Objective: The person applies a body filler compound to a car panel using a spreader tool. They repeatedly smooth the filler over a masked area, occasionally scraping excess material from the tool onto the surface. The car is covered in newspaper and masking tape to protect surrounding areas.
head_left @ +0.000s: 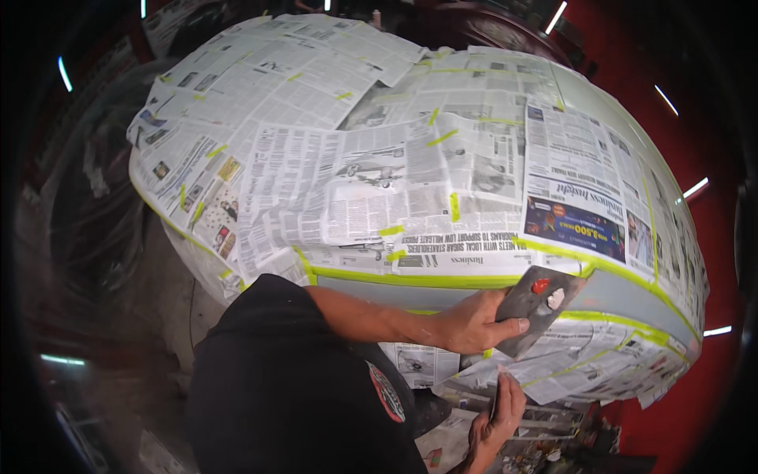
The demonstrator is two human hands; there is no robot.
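Note:
My left hand [474,322] reaches in from the left and grips a flat dark grey mixing board [517,324], thumb on top. On the board sit a red dab of paste [540,285] and a larger white dab [556,298]. My right hand [501,411] is lower, apart from the board, its fingers closed together. A thin dark edge shows beside those fingers, too little to name. Just beyond the board runs a bare grey strip of car body [403,295], bordered by yellow-green masking tape [442,281].
Newspaper sheets [300,166], taped down, cover most of the car body ahead of me. More newspaper [584,371] hangs below the bare strip. Clear plastic sheeting [99,182] drapes something at the left. A red floor [663,423] lies at the right, with clutter [553,442] below.

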